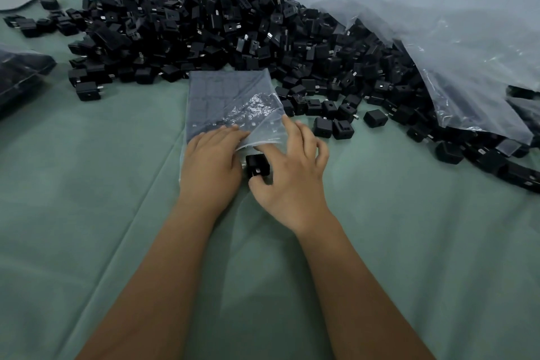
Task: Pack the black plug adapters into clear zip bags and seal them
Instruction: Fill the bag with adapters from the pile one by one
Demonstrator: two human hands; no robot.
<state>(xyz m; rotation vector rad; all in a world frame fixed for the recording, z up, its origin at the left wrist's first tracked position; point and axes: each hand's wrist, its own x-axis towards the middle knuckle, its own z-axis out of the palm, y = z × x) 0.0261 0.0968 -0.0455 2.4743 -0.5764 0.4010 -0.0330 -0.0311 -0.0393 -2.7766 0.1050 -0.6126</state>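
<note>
A clear zip bag (230,96) lies flat on the green cloth, holding several black plug adapters in rows. My left hand (211,164) rests on the bag's near end, fingers straight, pressing the plastic down. My right hand (292,172) pinches one black plug adapter (257,165) between thumb and index finger at the bag's open mouth. Its other fingers spread over the bag's right corner. A large heap of loose black adapters (204,26) fills the back of the table.
A big crumpled clear plastic sack (467,61) lies at the right over part of the heap. Scattered adapters (333,126) sit just right of the bag. A filled bag (20,76) lies at the left edge. Green cloth (87,184) covers the near table.
</note>
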